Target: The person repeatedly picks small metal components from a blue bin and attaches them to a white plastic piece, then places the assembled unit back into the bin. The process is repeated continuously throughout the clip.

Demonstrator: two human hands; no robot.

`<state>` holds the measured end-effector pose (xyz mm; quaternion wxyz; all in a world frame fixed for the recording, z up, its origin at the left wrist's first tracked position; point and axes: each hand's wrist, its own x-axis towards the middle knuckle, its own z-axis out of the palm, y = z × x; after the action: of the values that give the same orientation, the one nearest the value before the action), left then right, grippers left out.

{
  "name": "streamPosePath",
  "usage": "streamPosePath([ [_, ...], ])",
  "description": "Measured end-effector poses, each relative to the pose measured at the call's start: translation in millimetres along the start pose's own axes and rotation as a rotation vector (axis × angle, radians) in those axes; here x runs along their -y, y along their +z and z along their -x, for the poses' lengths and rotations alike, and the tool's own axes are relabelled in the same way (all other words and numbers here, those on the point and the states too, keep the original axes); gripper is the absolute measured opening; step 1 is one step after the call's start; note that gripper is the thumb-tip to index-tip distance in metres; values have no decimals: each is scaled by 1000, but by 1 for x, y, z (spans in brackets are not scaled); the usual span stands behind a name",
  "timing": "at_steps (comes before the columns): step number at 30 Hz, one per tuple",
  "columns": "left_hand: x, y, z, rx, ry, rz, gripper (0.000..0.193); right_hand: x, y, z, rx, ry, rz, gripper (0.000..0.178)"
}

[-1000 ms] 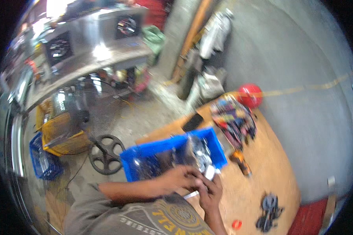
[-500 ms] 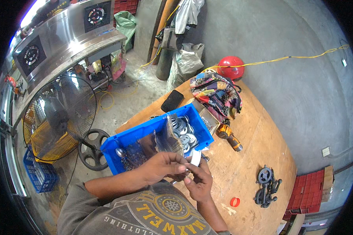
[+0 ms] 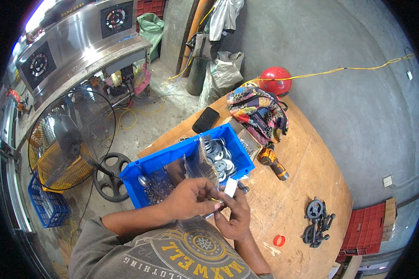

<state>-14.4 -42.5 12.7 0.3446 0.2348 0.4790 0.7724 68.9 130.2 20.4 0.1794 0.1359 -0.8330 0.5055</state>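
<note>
My left hand (image 3: pixel 191 198) and my right hand (image 3: pixel 235 217) meet in front of my chest, at the near edge of the blue bin (image 3: pixel 181 149). A white flat-looking piece (image 3: pixel 230 187) sticks up from the fingers of my right hand, which are curled round it. My left thumb and fingers are pinched together against the right fingertips. A tiny part with a yellowish glint shows there, too small to name. Round grey metal discs (image 3: pixel 221 165) lie in the bin's right part, behind a divider. Small loose parts and a metal scoop (image 3: pixel 143 180) lie in its left part.
On the wooden table (image 3: pixel 312 162) are a phone (image 3: pixel 205 120), a patterned bag (image 3: pixel 258 111), an orange-black power driver (image 3: pixel 273 163), a black wheeled assembly (image 3: pixel 316 222) and a red ring (image 3: pixel 279 240). A caged fan (image 3: pixel 71 139) stands left. A yellow cable (image 3: pixel 330 71) runs along the wall.
The white piece has tilted slightly and turned its flat side more into view. My two hands stay together, with fingers shifted a little.
</note>
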Motion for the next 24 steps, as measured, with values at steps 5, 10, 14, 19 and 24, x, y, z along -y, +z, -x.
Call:
streamPosePath([
  [5, -4, -11, 4, 2, -42, -119, 19, 7, 0, 0, 128, 250, 18, 64],
  [10, 1, -15, 2, 10, -2, 86, 18, 5, -2, -1, 205, 265, 64, 64],
  [14, -7, -19, -5, -70, 140, 131, 21, 3, 9, -3, 154, 209, 219, 64],
  [19, -9, -23, -6, -356, 113, -229, 17, 11, 16, 2, 200, 234, 186, 69],
  [24, 9, -25, -1, -357, 199, -181, 16, 21, 11, 7, 281, 384, 96, 70],
])
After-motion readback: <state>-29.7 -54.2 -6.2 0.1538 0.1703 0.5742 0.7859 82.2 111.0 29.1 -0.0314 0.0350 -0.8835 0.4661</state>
